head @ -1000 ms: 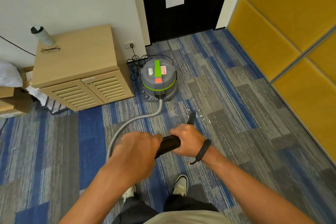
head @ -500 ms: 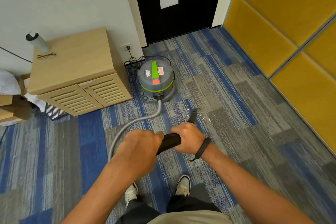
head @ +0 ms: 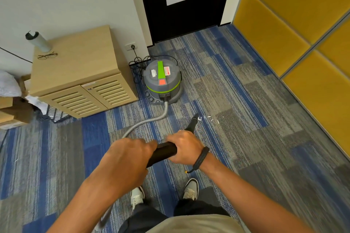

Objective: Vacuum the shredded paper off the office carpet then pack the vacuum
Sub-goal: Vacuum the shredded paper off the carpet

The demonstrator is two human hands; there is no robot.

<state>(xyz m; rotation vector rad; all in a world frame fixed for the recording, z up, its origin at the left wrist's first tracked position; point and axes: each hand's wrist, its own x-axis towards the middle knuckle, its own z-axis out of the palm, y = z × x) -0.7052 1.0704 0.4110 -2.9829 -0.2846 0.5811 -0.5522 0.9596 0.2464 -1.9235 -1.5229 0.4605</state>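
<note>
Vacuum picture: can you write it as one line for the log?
step: vacuuming | left hand and right hand: grip wand | nozzle: beside paper shreds | vacuum: near cabinet, plugged in

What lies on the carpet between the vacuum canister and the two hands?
In the head view, the grey hose curves from the vacuum canister across the carpet toward the left hand; otherwise bare.

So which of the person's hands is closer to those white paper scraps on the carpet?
Right. The right hand grips the black wand farther forward, just short of the paper scraps at the nozzle tip. The left hand holds the wand's rear end, farther back.
</note>
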